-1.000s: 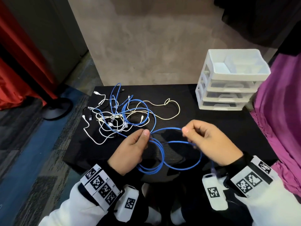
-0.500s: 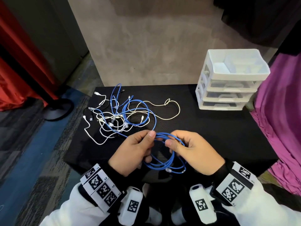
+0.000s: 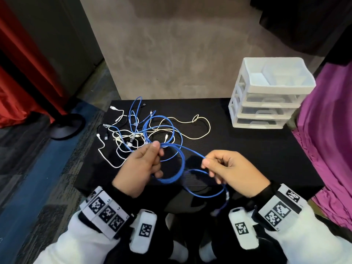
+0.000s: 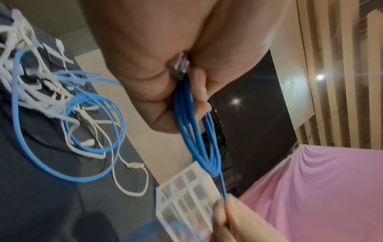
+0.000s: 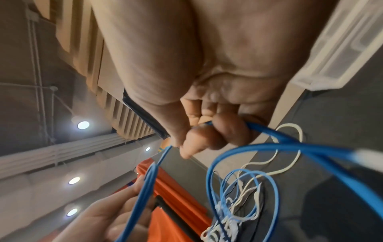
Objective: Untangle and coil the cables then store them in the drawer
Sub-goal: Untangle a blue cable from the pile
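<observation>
Left hand (image 3: 141, 168) gripping gathered loops of blue cable (image 3: 171, 180) above table (image 3: 257, 149). Right hand (image 3: 230, 172) pinching free strand just right of coil; tail hanging below. Strand axis left-right between hands. Remaining tangle (image 3: 137, 130) beyond left hand; drawer unit (image 3: 266, 111) far right.
</observation>
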The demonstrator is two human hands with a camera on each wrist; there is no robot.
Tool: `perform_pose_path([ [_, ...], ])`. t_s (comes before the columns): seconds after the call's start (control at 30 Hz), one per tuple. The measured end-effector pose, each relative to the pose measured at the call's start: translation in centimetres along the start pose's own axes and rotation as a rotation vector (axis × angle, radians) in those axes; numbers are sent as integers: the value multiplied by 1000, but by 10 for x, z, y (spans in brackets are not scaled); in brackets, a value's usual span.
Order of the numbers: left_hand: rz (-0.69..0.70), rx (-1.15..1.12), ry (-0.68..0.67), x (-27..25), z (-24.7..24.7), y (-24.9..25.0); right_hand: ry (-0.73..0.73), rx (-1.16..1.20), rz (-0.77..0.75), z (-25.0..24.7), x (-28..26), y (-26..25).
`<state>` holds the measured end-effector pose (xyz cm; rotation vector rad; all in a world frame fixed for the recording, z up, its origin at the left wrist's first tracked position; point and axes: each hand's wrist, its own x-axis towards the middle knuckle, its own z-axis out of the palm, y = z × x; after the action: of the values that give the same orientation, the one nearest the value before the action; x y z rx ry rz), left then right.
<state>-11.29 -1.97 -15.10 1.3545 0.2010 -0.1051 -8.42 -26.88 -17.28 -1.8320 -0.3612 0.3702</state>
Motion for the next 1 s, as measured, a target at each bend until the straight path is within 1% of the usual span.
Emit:
perform_pose_path([
  [0.1,60,41,113,12,-29,10,3,-99,36,-24,-3,12],
  [0.23,102,14,235,24,-58,13,17,-128,81,-51,-6,29],
  [0.4,108,-21,294,30,-61,4,-31,-279,72,-62,-11,39],
  [0.5,57,-104,331,30,-51,-1,-34,-145,86,-50,-13,36],
  [0.57,-41,-242,321,27,-37,-4,-48,-50,53,-37,-13,31],
  [0.63,-152,-370,273,24,-23,-10,-76,8,-2,-23,-14,25],
  [0.73,-277,-459,181,19,-5,-20,-81,-68,-104,-5,-13,20],
  [0.8,-314,-483,153,16,3,-21,-110,-155,-154,3,-10,20],
  [0.9,-318,-502,122,11,8,-18,-151,-257,-183,7,-4,22],
  [1.0,-372,-502,31,3,12,-17,-169,-327,-187,8,1,21],
])
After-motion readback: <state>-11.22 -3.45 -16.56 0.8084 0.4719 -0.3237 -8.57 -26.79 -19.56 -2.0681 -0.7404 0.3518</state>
